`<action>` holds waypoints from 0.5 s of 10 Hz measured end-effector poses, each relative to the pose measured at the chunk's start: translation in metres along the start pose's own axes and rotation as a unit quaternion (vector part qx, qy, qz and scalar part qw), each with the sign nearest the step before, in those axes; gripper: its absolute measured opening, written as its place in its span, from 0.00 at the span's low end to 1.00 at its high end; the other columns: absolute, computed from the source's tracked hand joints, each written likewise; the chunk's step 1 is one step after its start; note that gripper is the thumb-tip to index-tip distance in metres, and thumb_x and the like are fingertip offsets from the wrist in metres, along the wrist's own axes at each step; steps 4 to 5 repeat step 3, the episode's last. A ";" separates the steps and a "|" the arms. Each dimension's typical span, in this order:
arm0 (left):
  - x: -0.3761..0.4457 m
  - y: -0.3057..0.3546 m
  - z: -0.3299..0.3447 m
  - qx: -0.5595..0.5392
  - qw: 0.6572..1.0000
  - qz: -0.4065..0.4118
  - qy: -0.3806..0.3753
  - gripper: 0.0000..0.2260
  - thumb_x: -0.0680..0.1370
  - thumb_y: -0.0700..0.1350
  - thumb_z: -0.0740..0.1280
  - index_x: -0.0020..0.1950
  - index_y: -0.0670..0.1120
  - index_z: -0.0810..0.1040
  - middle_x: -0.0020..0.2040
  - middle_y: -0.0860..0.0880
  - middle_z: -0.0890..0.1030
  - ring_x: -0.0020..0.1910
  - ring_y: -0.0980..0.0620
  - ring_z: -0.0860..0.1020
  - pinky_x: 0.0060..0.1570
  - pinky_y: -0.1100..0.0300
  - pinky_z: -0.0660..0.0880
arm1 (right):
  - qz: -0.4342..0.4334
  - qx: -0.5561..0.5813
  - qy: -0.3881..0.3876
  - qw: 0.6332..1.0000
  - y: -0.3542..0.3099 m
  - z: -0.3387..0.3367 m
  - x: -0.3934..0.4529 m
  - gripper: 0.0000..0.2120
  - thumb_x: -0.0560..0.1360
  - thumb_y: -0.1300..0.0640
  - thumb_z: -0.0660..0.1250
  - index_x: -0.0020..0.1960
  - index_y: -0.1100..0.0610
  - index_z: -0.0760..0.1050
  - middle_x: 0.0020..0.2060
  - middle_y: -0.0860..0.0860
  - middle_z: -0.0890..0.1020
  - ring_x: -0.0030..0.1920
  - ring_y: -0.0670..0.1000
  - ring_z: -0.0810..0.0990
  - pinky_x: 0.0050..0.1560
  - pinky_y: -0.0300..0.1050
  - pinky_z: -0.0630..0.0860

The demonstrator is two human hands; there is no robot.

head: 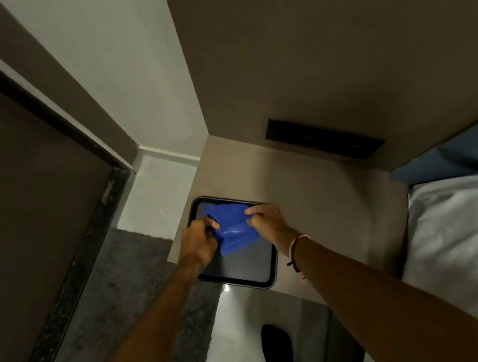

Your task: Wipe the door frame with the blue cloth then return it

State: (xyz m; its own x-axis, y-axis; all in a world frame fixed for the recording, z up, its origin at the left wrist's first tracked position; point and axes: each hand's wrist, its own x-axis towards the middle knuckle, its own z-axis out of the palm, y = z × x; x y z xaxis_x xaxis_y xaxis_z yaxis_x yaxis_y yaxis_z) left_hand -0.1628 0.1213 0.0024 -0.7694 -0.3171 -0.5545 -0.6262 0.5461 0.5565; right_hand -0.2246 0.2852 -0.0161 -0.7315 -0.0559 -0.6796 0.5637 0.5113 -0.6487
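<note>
The blue cloth (233,228) lies crumpled over a dark square tray (245,274) on a brown bedside table (320,209). My left hand (200,242) pinches the cloth's left edge, and my right hand (265,219) pinches its right edge. Both hands hold it just above the tray's far half. The dark door frame (69,264) runs diagonally down the left side, with the brown door (14,195) beyond it.
A bed with a white pillow (467,242) stands at the right. A dark switch panel (323,137) is set in the wall panel above the table. A grey stone threshold (120,302) and a pale tiled floor (238,326) lie below, with my dark shoe (277,352) on the floor.
</note>
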 end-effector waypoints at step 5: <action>-0.001 -0.038 0.030 0.016 0.998 -0.032 -0.059 0.24 0.83 0.33 0.61 0.79 0.43 0.69 0.77 0.38 0.72 0.66 0.44 0.77 0.59 0.63 0.72 | -0.027 -0.163 -0.090 0.982 0.028 0.022 0.006 0.28 0.81 0.60 0.64 0.80 0.60 0.62 0.77 0.61 0.67 0.76 0.60 0.68 0.74 0.47 0.67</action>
